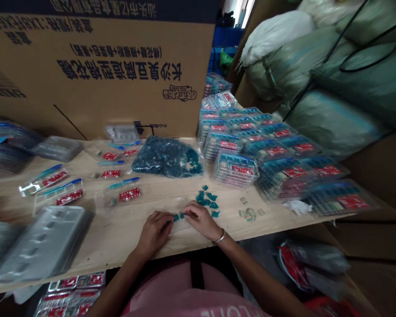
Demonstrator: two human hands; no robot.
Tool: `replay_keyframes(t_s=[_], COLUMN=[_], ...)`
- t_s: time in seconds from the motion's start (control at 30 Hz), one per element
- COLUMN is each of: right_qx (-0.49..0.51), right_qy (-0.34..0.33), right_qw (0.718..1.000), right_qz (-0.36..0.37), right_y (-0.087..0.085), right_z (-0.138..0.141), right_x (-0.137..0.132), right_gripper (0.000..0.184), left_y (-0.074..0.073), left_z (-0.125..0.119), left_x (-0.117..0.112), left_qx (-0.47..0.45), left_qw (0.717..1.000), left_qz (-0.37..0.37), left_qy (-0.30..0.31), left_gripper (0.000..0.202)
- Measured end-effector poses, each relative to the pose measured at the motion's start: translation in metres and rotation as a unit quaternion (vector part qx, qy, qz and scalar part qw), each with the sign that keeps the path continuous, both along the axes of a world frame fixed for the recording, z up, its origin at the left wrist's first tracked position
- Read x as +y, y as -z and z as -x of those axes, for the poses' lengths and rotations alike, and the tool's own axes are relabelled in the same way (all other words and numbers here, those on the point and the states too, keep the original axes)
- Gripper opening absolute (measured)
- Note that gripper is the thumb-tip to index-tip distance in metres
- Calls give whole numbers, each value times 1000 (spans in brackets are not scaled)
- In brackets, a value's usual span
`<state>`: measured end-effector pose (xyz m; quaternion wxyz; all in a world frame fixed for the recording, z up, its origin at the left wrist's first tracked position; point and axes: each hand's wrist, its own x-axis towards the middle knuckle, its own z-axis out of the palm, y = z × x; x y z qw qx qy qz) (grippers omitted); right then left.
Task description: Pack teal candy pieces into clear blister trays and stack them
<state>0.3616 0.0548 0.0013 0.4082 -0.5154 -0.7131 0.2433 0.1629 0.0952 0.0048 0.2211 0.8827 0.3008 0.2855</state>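
My left hand point(156, 230) pinches a small teal piece point(176, 218) between thumb and fingers. Close beside it, my right hand point(199, 219) has its fingers closed on another small teal piece point(182, 215). Both hands rest low over a clear plastic tray point(181, 226) at the table's near edge; the fingers partly hide it. Just beyond the right hand lies a loose heap of teal pieces point(204, 200). Behind them sits a clear bag point(165, 156) full of the same teal pieces. Small beige-green squares point(250, 214) are scattered to the right.
Stacks of filled clear trays point(236, 169) cover the table's right side. Empty trays are stacked point(46, 242) at near left. Several part-filled trays with red packets point(130, 194) lie left of centre. A large cardboard box point(119, 101) stands behind; big sacks point(346, 119) are at far right.
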Motion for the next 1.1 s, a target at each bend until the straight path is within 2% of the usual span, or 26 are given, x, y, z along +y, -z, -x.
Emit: replay_keyframes(t_s=[0.07,0.13,0.2,0.33,0.4,0.5,0.57,0.63,0.73,0.8,0.9,1.0,1.07,1.1], right_qx=[-71,-126,-150,-207,-220,-149,-69,-18,-63,-137,-189,-162,-136,-130], right_qy=[-36,-43,3,175,192,159,129,71,-48,-90,-96,-96,-42,13], right_qw=[996,990,987,962,956,976,989,997,996,986,976,978,984,987], right_qz=[-30,-49,-53,-29,-16,-16,-16,-16,-28,-40,-58,-94,-104,-96], right_y=[-5,-10,-12,-11,-10,-14,-20,-24,-23,-18,-10,-10,-14,-18], right_z=[3,2,-7,-40,-52,-48,-31,-6,34,54,64,51,30,16], right_x=[1,-5,-17,-52,-62,-60,-47,-30,-3,8,12,5,4,5], right_gripper=[13,14,14,13,14,17,16,13,11,10,10,8,11,13], left_y=[1,3,6,5,2,-3,-4,-2,4,7,9,8,8,8], left_z=[1,2,3,0,-2,3,14,29,45,50,50,50,48,47], left_x=[1,1,2,0,-2,-5,-9,-13,-18,-18,-17,-16,-14,-13], left_qx=[-1,-1,6,37,48,39,34,33,38,45,53,57,54,51], left_qw=[1000,1000,1000,999,998,997,995,992,991,991,991,992,993,993], left_qz=[-1,-3,-6,-14,-21,-44,-45,-22,13,22,25,7,-19,-33], left_qy=[0,-1,1,-13,-16,-45,-87,-120,-131,-127,-121,-114,-106,-98], left_gripper=[17,17,17,25,29,39,42,40,38,40,40,34,31,30])
